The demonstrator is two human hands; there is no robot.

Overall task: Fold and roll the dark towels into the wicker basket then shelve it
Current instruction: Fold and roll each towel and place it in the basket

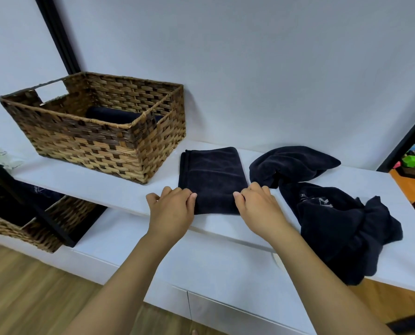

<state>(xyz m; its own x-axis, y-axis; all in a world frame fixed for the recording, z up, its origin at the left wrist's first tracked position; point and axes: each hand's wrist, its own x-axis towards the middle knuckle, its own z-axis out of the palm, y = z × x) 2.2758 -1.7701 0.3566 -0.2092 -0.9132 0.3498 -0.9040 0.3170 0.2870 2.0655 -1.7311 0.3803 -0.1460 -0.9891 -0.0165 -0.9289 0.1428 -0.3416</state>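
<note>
Both hands sit at the near edge of the folded towel [212,176], one at each near corner. The left hand [171,209] pinches the left corner between thumb and curled fingers; the right hand [258,206] grips the right corner the same way. The towel lies flat on the white counter [129,189], its long axis running straight away from the hands toward the wall, so a roll would likely go forward from this near edge, both hands equally close. To the right, touching neither hand, crumpled towels [334,213] wait in a heap, part draped over the counter's front. Farther left stands the basket [95,131], well apart from the hands, holding one rolled towel [112,115]; it is otherwise mostly unfilled.
</note>
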